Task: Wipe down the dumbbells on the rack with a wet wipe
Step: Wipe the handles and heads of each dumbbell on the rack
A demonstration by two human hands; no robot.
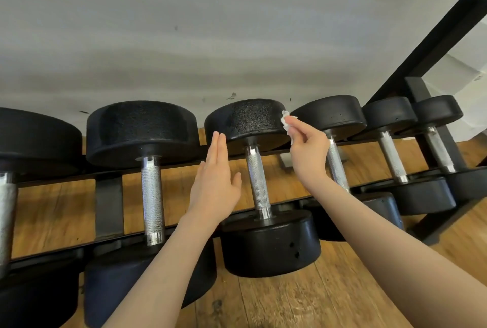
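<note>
**Wipe at far head of middle dumbbell, right-hand pinch**

Far left of the grip: a large dumbbell [5, 203], partly cut off by the frame edge; black head, knurled metal handle.

Next toward the grip: second dumbbell [152, 190]. Round, black far head with a pebbled top face, silver cross-hatched handle with polished collars. Handle runs from near to far, away from the person.

Left hand [214, 182]: fingers straight and held together, thumb apart, holding nothing. Fingertips reach the left rim of the middle dumbbell's far head; contact or a small gap, cannot tell. Well left of the grip.

Middle dumbbell [257, 180]: task item in hand, by my reading. It lies on the rack [109, 203], long axis near-to-far, far head immediately left of the grip. Head surface is rough, grainy black; sides smoother.

Right hand [307, 148]: thumb and fingers pinch a small crumpled white wet wipe [286, 120]. Wipe sits at the right edge of that far head, apparently touching it. This hand is nearer the work.

Judgement: next stroke runs leftward from the grip across the grainy head, then toward the person along the handle.

Right of the grip: three smaller dumbbells [392, 153], same build, and a black frame upright [421, 45]. Wood floor [290, 301] below.
</note>
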